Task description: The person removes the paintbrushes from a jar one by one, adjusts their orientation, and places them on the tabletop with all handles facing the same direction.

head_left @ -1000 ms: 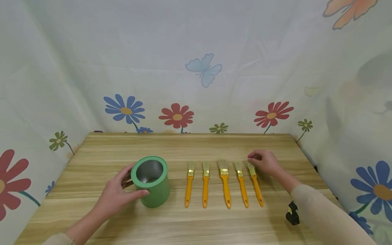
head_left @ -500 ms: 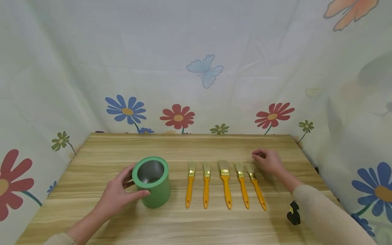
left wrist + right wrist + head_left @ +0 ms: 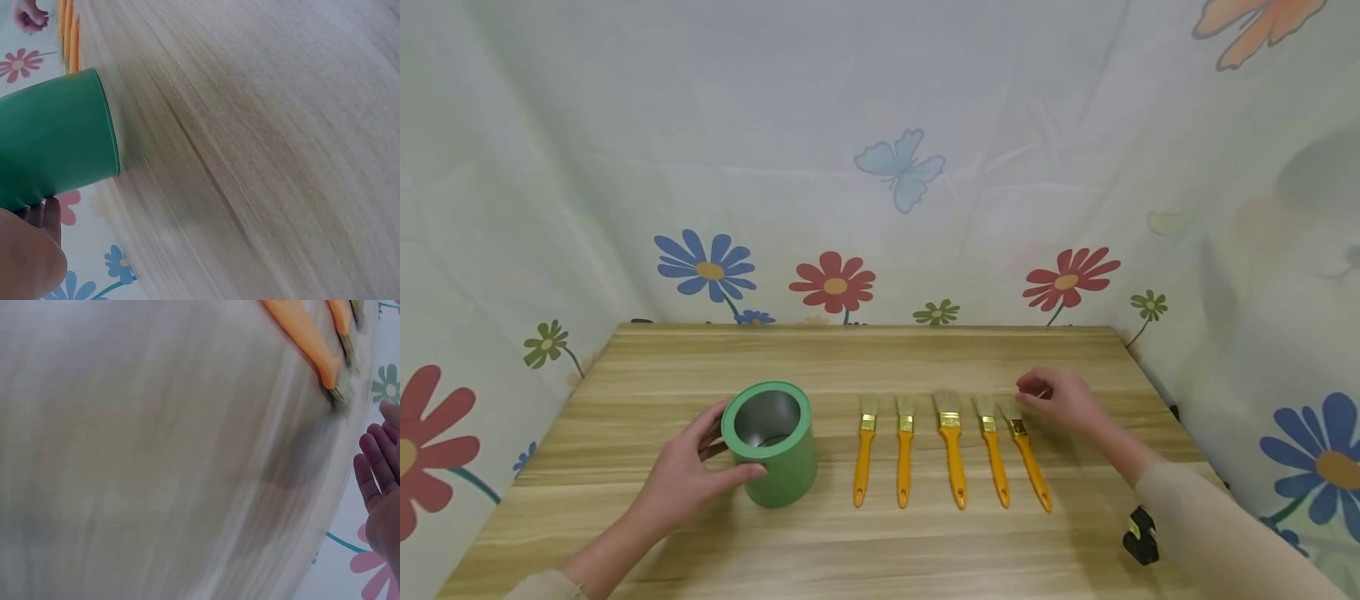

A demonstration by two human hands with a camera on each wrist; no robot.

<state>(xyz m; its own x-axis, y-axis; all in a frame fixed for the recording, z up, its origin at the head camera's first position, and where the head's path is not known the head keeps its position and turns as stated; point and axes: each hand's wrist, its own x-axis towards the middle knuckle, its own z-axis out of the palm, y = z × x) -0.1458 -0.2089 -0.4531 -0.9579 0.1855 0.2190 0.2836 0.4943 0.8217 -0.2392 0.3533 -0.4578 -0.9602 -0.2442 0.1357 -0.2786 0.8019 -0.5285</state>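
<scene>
In the head view, a green can [image 3: 781, 468] with a grey inside stands upright on the left of the table. My left hand [image 3: 683, 477] grips its side, thumb in front and fingers behind; the left wrist view also shows fingertips against the green wall. Several paintbrushes with yellow-orange handles lie in a row, bristles away from me: a wide brush [image 3: 953, 454] in the middle, narrower ones around it. My right hand [image 3: 1060, 402], fingers loosely bent, is beside the bristles of the rightmost paintbrush [image 3: 1032, 467], which slants more than the others. Nothing shows in that hand.
A wood-grain table [image 3: 820, 558] carries everything. A small black object with a yellow mark [image 3: 1141, 537] is by my right sleeve [image 3: 1217, 525]. A flowered white cloth [image 3: 760, 200] hangs behind the table and along both sides.
My right hand has come off the rightmost paintbrush's bristles and shifted slightly right. That brush's handle end has swung right, so it slants more. My left hand keeps its grip on the can.
</scene>
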